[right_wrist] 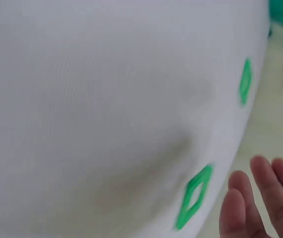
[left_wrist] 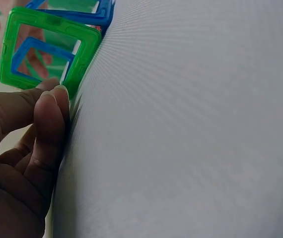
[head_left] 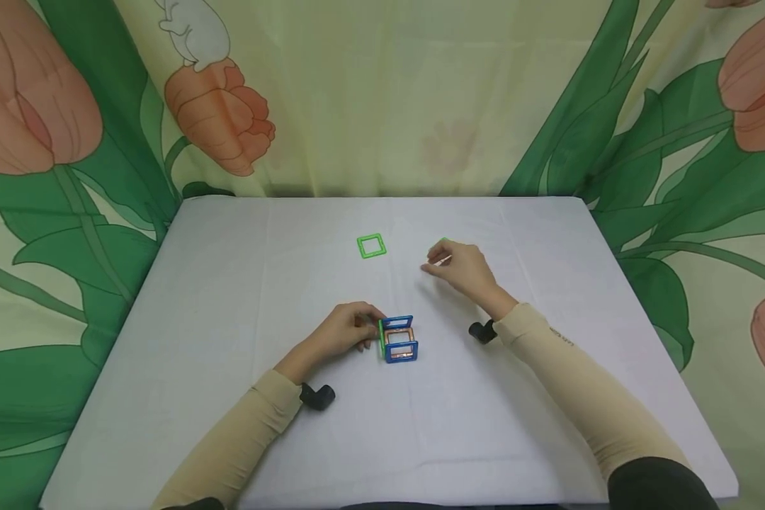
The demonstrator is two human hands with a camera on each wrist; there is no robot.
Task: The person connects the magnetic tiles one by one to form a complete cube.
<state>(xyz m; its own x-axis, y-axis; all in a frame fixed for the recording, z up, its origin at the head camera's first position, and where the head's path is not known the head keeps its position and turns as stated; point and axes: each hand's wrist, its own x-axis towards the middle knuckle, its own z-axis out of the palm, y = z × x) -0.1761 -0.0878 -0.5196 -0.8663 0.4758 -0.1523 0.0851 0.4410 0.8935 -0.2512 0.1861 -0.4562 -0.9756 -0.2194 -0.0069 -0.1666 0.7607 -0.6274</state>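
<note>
My left hand [head_left: 343, 327] is at the left side of a small box of magnetic tiles. Its thumb and fingertips pinch the lower edge of the upright green magnetic tile [left_wrist: 84, 54]. Blue magnetic tiles [head_left: 401, 352] stand at the front and back of the box, and an orange tile [head_left: 411, 333] shows between them. Farther back, my right hand [head_left: 465, 269] hovers over the table with fingers apart, holding nothing. Near it lies a flat green tile [right_wrist: 193, 196], mostly hidden by the hand in the head view.
Another flat green square tile [head_left: 372, 246] lies toward the back of the white-covered table [head_left: 229, 283]. Behind the table's far edge hangs a curtain [head_left: 370, 99] printed with tulips. A black wrist camera [head_left: 317, 398] sits at the left cuff, and another [head_left: 482, 331] at the right.
</note>
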